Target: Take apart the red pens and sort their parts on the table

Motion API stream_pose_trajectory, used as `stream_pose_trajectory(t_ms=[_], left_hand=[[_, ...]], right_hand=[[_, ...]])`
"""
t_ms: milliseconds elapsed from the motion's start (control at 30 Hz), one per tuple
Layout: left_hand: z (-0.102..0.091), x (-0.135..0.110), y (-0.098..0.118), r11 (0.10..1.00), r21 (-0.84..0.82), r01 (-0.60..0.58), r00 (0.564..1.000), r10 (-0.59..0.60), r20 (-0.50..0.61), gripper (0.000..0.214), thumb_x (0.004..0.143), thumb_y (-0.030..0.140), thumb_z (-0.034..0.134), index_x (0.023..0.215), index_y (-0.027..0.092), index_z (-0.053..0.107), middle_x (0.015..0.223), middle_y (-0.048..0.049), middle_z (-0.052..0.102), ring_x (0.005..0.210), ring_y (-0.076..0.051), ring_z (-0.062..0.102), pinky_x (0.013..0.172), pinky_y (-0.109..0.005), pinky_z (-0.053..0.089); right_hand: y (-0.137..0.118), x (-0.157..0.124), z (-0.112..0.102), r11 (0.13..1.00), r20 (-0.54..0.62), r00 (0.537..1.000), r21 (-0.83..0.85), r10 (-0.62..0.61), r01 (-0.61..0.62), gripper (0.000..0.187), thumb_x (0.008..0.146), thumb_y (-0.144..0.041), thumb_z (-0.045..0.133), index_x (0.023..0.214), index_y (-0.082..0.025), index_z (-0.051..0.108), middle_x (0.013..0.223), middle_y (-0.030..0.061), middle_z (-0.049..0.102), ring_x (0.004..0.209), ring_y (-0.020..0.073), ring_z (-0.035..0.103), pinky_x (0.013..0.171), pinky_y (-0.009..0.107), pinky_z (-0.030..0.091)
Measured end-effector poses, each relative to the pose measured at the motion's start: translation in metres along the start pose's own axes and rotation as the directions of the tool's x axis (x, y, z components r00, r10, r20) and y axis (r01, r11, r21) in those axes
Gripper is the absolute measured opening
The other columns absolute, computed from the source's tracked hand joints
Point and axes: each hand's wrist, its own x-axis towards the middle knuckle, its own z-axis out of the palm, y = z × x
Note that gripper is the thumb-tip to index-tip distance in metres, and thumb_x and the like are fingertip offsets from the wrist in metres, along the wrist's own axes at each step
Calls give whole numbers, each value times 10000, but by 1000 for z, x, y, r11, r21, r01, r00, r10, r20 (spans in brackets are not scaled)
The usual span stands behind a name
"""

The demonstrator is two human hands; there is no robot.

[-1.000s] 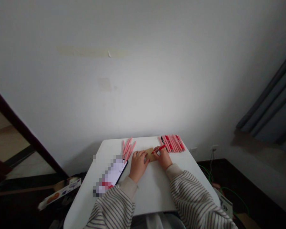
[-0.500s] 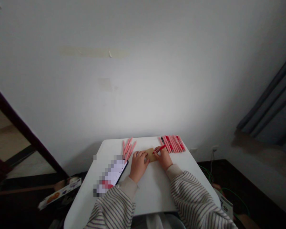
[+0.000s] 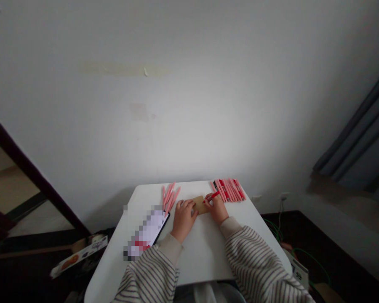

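Observation:
A small brown card (image 3: 200, 205) lies on the white table in front of me. My left hand (image 3: 183, 216) rests over the card's left end, its fingers spread and pressing lightly on it. My right hand (image 3: 218, 209) grips a red pen (image 3: 215, 195) between thumb and fingers, at the card's right side. The pen's tip is down at the card, too small to tell whether it touches. Any marks on the card cannot be made out.
Several pink pens (image 3: 170, 198) lie in a loose bunch at the back left of the white table (image 3: 205, 256). A row of pink and red pens (image 3: 229, 190) lies at the back right. A phone (image 3: 148, 233), partly blurred out, sits left of my left hand. Behind stands a wall (image 3: 189, 126).
Almost nothing differs. Both hands keep their places on the card, and the pen in my right hand has shifted only very slightly.

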Motion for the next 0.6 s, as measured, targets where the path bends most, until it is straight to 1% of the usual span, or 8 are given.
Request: stream_pose_trajectory(t_ms=[233,400,500,600], left_hand=[[1,0,0,1000,13,-13,1000,13,-9,294,798,242,587,1088,217,632,1165,-51,635,1134,-238,480,1026,-453,374],[0,0,0,1000,11,-22,1000,22,-4,280,805,253,577,1078,228,634,1160,-52,631,1127,-239,486,1007,-463,383],[1,0,0,1000,13,-14,1000,14,-4,287,800,252,581,1081,225,633,1160,-54,629,1131,-246,484,1010,-470,379],[2,0,-2,1000,17,-21,1000,21,-12,279,806,259,574,1078,228,633,1156,-54,630,1124,-243,484,1006,-461,386]], right_hand=[[1,1,0,1000,1,1000,-6,7,-7,95,756,-277,553,764,-195,602,777,53,585,783,198,558,767,348,467],[2,1,1,1000,-7,1000,-11,-6,6,97,771,-277,547,754,-195,595,763,57,598,801,205,558,791,364,465],[2,2,-1,1000,-11,1000,17,-19,19,116,795,-292,532,777,-195,592,810,71,625,828,212,573,797,368,468],[0,3,-5,998,4,1000,61,-1,1,140,815,-315,524,826,-195,597,826,71,642,833,213,594,786,358,479]])
